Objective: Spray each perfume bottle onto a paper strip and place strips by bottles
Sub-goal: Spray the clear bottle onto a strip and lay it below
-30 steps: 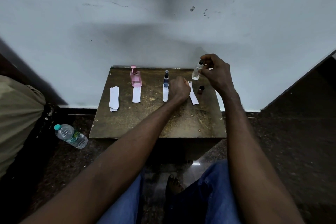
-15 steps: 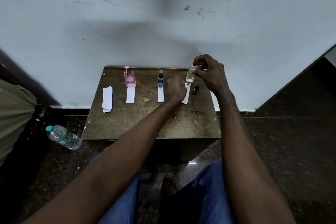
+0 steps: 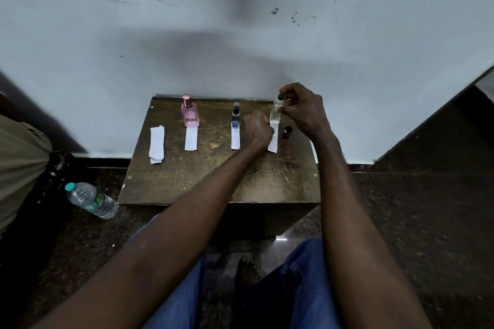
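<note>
Up at the far right of the desk (image 3: 187,181), the right hand (image 3: 304,111) has its fingers wrapped round the clear bottle (image 3: 276,113), held upright with one finger over its dark top. Just beside it, the left hand (image 3: 255,131) is clenched on the upper end of a paper strip (image 3: 273,143); I cannot tell whether the bottle's base touches it. A small dark cap (image 3: 287,132) stands near. The pink bottle (image 3: 190,114) and the blue bottle (image 3: 235,115) each have a strip in front. Spare strips (image 3: 156,145) lie far left, and a water bottle (image 3: 92,200) lies on the floor.
</note>
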